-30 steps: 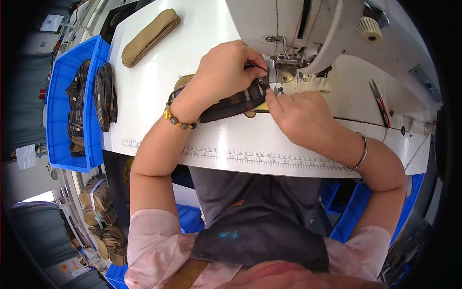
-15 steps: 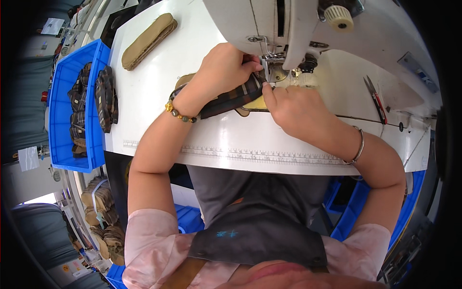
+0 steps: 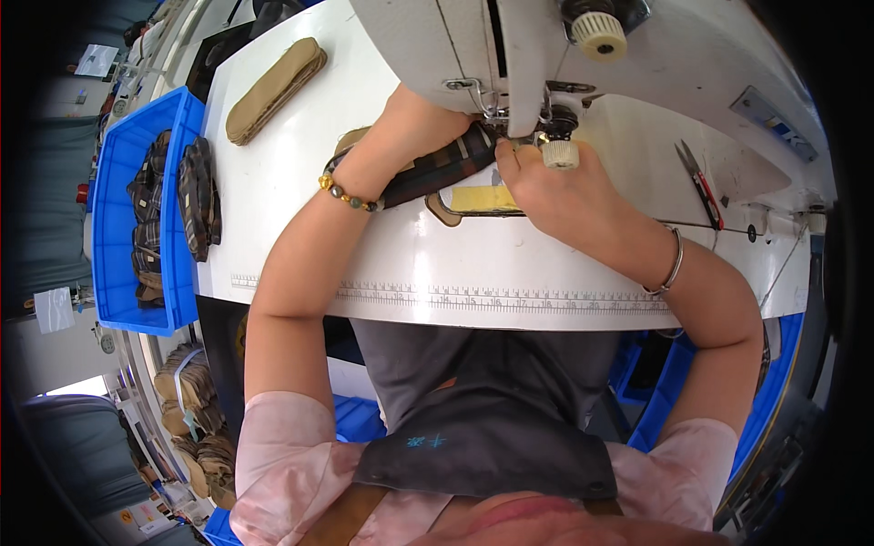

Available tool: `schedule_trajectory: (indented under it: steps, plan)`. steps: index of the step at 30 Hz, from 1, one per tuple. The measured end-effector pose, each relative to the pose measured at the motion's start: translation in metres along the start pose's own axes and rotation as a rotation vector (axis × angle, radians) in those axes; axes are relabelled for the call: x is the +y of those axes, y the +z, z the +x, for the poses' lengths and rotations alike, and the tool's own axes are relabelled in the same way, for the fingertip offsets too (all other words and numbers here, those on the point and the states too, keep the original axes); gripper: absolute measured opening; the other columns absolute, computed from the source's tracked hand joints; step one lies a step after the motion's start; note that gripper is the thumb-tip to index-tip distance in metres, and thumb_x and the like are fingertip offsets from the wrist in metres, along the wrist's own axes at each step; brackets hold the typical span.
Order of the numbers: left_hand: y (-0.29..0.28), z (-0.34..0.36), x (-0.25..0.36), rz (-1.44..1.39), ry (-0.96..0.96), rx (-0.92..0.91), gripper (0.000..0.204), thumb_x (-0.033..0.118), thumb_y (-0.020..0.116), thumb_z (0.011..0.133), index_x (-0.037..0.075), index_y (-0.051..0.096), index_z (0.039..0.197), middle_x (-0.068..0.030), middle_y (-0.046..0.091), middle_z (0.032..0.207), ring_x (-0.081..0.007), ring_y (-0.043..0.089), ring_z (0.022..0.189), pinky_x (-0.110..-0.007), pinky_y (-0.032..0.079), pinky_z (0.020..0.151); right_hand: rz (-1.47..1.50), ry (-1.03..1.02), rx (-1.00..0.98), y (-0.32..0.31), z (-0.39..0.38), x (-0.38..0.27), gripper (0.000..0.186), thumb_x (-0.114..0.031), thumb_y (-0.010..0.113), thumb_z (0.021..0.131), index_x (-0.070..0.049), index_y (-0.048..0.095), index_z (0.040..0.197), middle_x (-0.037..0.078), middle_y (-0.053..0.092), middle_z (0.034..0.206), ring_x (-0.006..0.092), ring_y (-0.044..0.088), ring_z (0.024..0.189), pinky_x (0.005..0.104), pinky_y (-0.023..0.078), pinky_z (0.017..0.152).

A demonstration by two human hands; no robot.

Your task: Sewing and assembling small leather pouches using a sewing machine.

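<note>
Touching plaid fabric (image 3: pixel 439 175), hands (image 3: pixel 426 126) (image 3: pixel 563 189) close, elbows (image 3: pixel 289 305) (image 3: pixel 733 332) bent

Sleeves (image 3: pixel 287 432) are short, pale pink; apron (image 3: pixel 519 455) dark grey (blue marking (image 3: pixel 426 442)); beaded bracelet (image 3: pixel 339 192) on left, silvery bangle (image 3: pixel 680 253) on right.

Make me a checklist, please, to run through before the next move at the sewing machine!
1. Left hand at the long, dark plaid fabric piece: ok.
2. Right hand at that piece's right end: ok.
3. Needle safely clear of both hands: cannot tell; it's hidden around the white sewing machine.
4. Red-handled metal scissors lying away from both hands: ok.
5. Stacked tan fabric strips with rounded ends, apart from the hands: ok.
</note>
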State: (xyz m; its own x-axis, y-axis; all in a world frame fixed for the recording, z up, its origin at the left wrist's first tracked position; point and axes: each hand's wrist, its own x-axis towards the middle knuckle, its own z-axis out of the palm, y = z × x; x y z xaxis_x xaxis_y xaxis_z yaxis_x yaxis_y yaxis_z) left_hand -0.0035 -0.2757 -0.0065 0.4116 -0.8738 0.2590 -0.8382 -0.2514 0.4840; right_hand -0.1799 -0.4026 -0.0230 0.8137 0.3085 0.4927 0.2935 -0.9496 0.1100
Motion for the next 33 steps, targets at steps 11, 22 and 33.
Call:
schedule_trajectory:
  steps: [11, 22, 33]
  plan:
    - [-0.003, 0.001, -0.004, 0.092, -0.043, -0.077, 0.023, 0.012, 0.070, 0.085, 0.011, 0.073, 0.107, -0.0115, 0.074, 0.100, -0.0321, 0.069, 0.095, -0.040, 0.056, 0.077, 0.007, -0.006, -0.025, 0.002, -0.001, 0.002, 0.039, -0.005, 0.067, 0.068, 0.004, 0.072, 0.105, 0.006, 0.059, 0.056, 0.0204, 0.061, 0.051, 0.0326, 0.047, 0.046]
    - [-0.026, -0.046, 0.024, 0.281, 0.175, 0.092, 0.018, 0.018, 0.075, 0.082, 0.009, 0.075, 0.097, -0.0072, 0.072, 0.094, -0.0288, 0.068, 0.084, -0.038, 0.054, 0.072, 0.044, -0.005, -0.046, 0.002, -0.003, 0.007, 0.024, -0.007, 0.066, 0.072, -0.004, 0.074, 0.094, 0.006, 0.059, 0.057, 0.0216, 0.065, 0.054, 0.0352, 0.050, 0.049]
    - [-0.016, -0.047, 0.020, 0.193, 0.328, -0.001, 0.030, 0.018, 0.075, 0.083, 0.016, 0.072, 0.113, -0.0058, 0.070, 0.094, -0.0282, 0.068, 0.080, -0.037, 0.053, 0.069, 0.041, 0.040, 0.000, 0.003, -0.002, 0.011, 0.007, -0.011, 0.067, 0.075, -0.008, 0.071, 0.080, 0.007, 0.060, 0.061, 0.0235, 0.064, 0.055, 0.0357, 0.049, 0.048]
